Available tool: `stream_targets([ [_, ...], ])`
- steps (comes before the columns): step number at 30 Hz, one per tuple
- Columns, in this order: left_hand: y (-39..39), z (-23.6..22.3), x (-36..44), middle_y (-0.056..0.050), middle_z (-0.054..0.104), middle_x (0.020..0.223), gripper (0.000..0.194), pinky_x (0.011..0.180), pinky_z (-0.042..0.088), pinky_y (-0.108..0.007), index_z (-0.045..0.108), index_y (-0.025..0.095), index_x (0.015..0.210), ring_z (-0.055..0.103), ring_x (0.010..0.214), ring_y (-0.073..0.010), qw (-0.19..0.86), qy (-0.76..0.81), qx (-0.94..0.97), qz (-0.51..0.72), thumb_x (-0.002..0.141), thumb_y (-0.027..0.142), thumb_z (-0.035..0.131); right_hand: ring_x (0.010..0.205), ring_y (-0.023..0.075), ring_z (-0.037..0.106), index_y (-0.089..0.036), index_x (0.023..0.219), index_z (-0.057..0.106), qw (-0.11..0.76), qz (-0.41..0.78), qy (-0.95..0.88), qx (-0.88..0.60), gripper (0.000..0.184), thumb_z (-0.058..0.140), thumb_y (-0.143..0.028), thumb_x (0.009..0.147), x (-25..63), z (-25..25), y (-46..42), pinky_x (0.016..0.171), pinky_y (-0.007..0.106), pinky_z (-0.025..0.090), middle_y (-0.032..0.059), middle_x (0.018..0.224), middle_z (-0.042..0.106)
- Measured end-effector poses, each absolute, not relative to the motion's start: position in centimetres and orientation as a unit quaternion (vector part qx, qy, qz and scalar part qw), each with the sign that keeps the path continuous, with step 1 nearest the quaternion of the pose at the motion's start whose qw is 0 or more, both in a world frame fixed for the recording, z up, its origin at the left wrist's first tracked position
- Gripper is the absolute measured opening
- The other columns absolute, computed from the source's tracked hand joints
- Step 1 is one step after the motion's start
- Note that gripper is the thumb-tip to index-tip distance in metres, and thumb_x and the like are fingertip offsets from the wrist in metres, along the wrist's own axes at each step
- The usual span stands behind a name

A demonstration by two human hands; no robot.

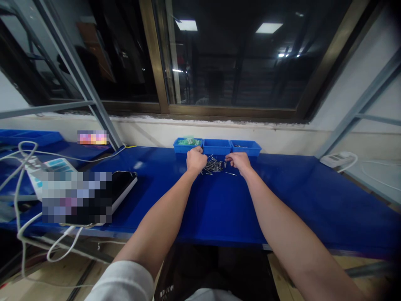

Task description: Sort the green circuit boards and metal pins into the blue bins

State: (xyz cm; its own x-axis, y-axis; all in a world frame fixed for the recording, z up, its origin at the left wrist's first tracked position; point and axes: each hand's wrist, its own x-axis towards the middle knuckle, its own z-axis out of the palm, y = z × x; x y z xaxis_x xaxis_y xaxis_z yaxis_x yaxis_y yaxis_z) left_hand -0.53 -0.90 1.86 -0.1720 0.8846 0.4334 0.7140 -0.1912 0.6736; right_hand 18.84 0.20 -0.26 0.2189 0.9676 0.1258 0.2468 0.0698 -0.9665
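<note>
A loose pile of thin, shiny metal pieces [214,165], like pins or long screws, lies on the blue tabletop between my two hands. My left hand [196,160] is closed at the pile's left edge, just in front of the left bin; what its fingers hold, if anything, is hidden. On the other side, my right hand [239,162] has thumb and fingers pinched together, with a small metal piece [224,164] at the fingertips. One thin metal piece [231,174] lies apart from the heap, below the right hand.
Three blue bins stand in a row against the wall: the left bin [178,148] holds green-tinted packets, the middle bin [216,146] looks bare inside, the right bin [255,149] holds a few metal pieces. A black-and-white device [125,186] with cables sits left; a power strip [336,159] right.
</note>
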Motion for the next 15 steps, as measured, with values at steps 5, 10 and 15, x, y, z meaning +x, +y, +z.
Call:
stream_targets([
  [5,-1.0,1.0,-0.5,0.001,0.049,0.057,0.014,0.057,0.035,-0.025,0.047,0.020,0.059,0.047,0.060,-0.0132,0.097,0.622,0.634,0.449,0.056,0.006,0.044,0.066,0.0123,0.064,-0.018,0.122,0.055,0.652,0.281,-0.441,-0.548,0.053,0.055,-0.028,0.070,20.3,-0.3,0.9,0.038,0.016,0.038,0.0128,0.117,0.060],
  [10,-0.3,0.0,-1.2,-0.001,0.059,0.064,0.021,0.062,0.039,-0.025,0.057,0.020,0.071,0.054,0.065,-0.0150,0.112,0.611,0.625,0.473,0.060,0.007,0.045,0.065,0.0133,0.065,-0.018,0.133,0.042,0.628,0.337,-0.425,-0.557,0.070,0.058,-0.020,0.065,21.1,-0.7,0.4,0.035,0.016,0.036,0.0134,0.116,0.060],
  [15,0.0,-0.2,-1.1,-0.001,0.061,0.064,0.023,0.063,0.040,-0.024,0.058,0.019,0.072,0.055,0.063,-0.0146,0.113,0.596,0.640,0.471,0.060,0.005,0.044,0.055,0.0108,0.060,-0.015,0.109,0.062,0.563,0.302,-0.492,-0.591,0.046,0.060,-0.023,0.064,20.5,-1.0,0.3,0.045,0.019,0.042,0.0073,0.089,0.069],
])
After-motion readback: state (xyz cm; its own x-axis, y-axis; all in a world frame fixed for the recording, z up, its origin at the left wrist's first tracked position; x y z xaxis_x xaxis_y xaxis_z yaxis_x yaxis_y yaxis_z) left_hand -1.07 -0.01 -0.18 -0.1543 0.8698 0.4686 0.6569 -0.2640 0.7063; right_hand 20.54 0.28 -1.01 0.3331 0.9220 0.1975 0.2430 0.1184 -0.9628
